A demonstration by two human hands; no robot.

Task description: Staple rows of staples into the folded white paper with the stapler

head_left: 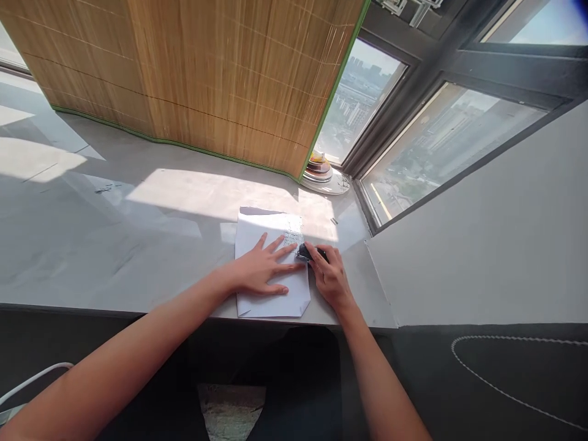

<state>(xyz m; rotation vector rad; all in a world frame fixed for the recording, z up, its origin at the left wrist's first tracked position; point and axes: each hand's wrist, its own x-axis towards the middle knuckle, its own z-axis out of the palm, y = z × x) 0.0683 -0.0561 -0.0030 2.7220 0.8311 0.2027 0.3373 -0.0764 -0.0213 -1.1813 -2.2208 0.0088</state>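
Observation:
My left hand [264,269] lies flat on a stack of white paper [250,236] with its fingers spread. Against the paper's right edge, my right hand [331,278] is closed around a small black stapler [304,252], whose front end overlaps the sheet. Many small metallic marks that look like staples [294,229] cover the paper's upper right part, just above the stapler. The paper's lower right corner is folded. Whether the stapler's jaws are pressed together cannot be made out.
Short strips that look like staples [334,221] lie right of the paper on the pale counter [184,263]. Stacked plates [326,184] stand in the window corner. A bamboo blind [206,73] hangs behind, and a white wall [482,245] rises at right.

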